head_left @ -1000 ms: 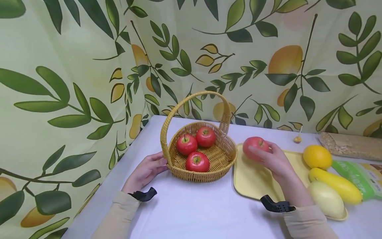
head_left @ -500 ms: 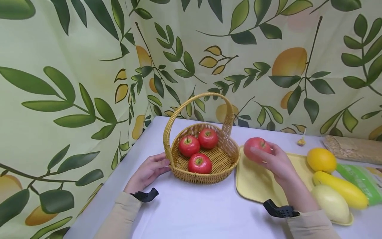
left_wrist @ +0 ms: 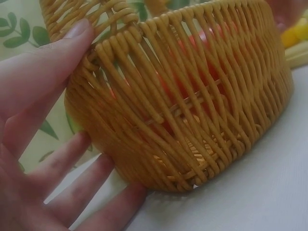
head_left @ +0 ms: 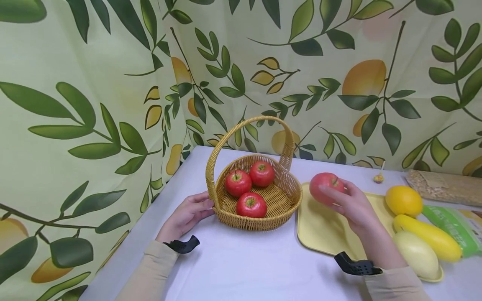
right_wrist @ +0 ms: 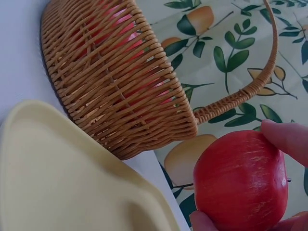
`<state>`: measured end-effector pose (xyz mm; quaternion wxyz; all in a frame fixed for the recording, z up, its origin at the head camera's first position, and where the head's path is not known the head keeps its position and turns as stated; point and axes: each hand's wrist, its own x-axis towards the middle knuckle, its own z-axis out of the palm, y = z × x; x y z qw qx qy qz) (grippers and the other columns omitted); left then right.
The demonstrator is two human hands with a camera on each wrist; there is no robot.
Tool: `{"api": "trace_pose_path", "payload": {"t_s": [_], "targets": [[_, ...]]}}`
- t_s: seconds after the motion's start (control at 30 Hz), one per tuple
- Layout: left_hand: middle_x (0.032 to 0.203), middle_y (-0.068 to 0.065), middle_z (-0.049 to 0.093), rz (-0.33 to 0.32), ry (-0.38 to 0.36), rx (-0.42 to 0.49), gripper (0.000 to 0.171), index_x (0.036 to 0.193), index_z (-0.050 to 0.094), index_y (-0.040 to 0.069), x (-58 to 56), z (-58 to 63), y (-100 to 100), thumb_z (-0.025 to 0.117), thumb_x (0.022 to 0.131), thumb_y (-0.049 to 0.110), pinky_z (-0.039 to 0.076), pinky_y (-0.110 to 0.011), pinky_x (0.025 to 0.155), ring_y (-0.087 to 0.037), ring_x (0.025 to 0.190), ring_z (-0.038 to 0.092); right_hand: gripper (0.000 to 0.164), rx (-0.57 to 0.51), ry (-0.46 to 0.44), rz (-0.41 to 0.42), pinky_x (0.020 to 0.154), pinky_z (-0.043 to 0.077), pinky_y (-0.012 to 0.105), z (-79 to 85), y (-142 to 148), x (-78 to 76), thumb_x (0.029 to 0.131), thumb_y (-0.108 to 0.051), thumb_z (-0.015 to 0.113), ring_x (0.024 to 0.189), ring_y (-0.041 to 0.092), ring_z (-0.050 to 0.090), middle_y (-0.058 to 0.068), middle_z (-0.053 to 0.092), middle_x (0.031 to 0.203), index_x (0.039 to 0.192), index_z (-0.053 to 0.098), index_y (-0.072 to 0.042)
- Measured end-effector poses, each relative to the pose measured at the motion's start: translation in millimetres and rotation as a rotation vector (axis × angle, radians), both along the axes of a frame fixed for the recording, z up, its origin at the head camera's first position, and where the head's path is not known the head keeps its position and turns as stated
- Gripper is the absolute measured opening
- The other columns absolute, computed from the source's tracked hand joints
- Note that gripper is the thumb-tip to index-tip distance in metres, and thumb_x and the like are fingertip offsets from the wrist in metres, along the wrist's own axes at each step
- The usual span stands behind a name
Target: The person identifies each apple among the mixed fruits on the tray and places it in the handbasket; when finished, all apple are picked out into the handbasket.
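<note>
A wicker basket (head_left: pixel 260 223) with a tall arched handle stands on the white table. Several red fruits seem to fill part of it: one apple (head_left: pixel 238 183) at the left, another apple (head_left: pixel 261 174) behind, a third apple (head_left: pixel 251 205) in front. My left hand (head_left: pixel 188 215) holds the basket's left side, thumb (left_wrist: pixel 72 38) at the handle's base and fingertips against the woven wall. To the right, my right hand (head_left: pixel 352 205) grips a red apple (right_wrist: pixel 240 180) between thumb and fingers, raised above the yellow tray (head_left: pixel 312 238). Part of this apple is hidden by the fingers in the head view.
At the tray's right side are an orange (head_left: pixel 404 200), a long yellow fruit (head_left: pixel 429 236) and a pale yellow-green fruit (head_left: pixel 416 253). Beyond them lie a green packet (head_left: pixel 455 225) and a brownish packet (head_left: pixel 444 186). A leaf-patterned cloth (head_left: pixel 320 104) closes off the back and left.
The head view has shifted slightly. Both hands keep nearly the same places: the left on the basket, the right with the apple over the tray, drifting a touch to the right.
</note>
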<state>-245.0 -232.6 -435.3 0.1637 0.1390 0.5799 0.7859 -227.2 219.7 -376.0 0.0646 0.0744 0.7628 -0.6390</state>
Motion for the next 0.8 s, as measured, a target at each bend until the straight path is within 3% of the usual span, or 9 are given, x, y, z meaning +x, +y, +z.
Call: {"api": "trace_pose_path", "payload": {"t_s": [0.3, 0.5, 0.8], "targets": [[0.145, -0.014, 0.054, -0.007, -0.008, 0.004, 0.027, 0.124, 0.073, 0.001, 2.0, -2.6, -2.4, 0.061, 0.100, -0.001, 0.052, -0.042, 0.103, -0.020, 0.120, 0.062, 0.099, -0.064, 0.023, 0.013, 0.089, 0.057, 0.025, 7.7, -8.7, 6.2, 0.095, -0.047, 0.071, 0.126, 0.027, 0.046, 0.018, 0.028, 0.159, 0.163, 0.013, -0.005], [0.153, -0.017, 0.046, -0.015, -0.003, -0.019, 0.032, 0.131, 0.068, -0.002, 0.5, -4.2, -0.8, 0.065, 0.099, 0.003, 0.051, -0.043, 0.104, -0.021, 0.122, 0.060, 0.093, -0.065, 0.054, 0.031, 0.088, 0.058, 0.026, 12.4, -11.1, 12.1, 0.098, -0.043, 0.069, 0.111, 0.016, 0.056, 0.018, 0.031, 0.156, 0.161, 0.015, -0.002], [0.156, -0.020, 0.043, 0.002, -0.011, -0.036, 0.035, 0.134, 0.065, -0.004, 0.0, 1.1, -0.4, 0.064, 0.099, 0.003, 0.051, -0.042, 0.104, -0.020, 0.121, 0.061, 0.091, 0.000, 0.094, 0.076, 0.088, 0.058, 0.025, 27.0, -16.7, 12.1, 0.099, -0.044, 0.067, 0.108, 0.012, 0.059, 0.021, 0.035, 0.154, 0.160, 0.017, 0.002]]}}
